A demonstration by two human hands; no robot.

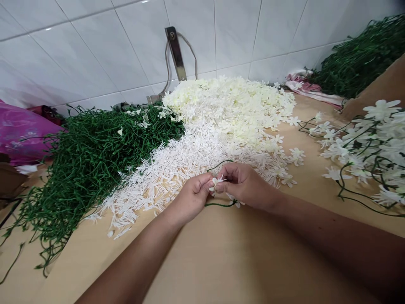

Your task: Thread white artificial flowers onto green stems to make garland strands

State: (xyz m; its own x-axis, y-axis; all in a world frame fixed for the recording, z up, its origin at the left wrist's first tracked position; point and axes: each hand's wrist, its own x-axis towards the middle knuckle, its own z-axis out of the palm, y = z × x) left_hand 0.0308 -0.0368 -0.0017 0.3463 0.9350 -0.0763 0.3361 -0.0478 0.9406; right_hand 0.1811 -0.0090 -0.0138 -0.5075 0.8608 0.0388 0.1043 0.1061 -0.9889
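Observation:
Both hands meet over the near middle of the table. Between my left hand (pixel 196 192) and my right hand (pixel 242 181) is a small white artificial flower (pixel 216 182). The left fingers are closed around a green plastic stem (pixel 220 205), parts of which curve out above and below the hand. My right thumb and forefinger pinch the flower at its petals. Just beyond the hands lies a heap of thin white stamen pieces (pixel 190 156). Behind it rises a pile of loose cream-white petals (pixel 234 101).
A large tangle of green stems (pixel 104 143) lies at the left, beside a purple bag (pixel 25 131). Assembled white flowers (pixel 376 147) are heaped at the right. More green stems (pixel 360 55) and a pink-white cloth (pixel 313 88) are at the back right. A metal strip (pixel 176 52) leans on the tiled wall.

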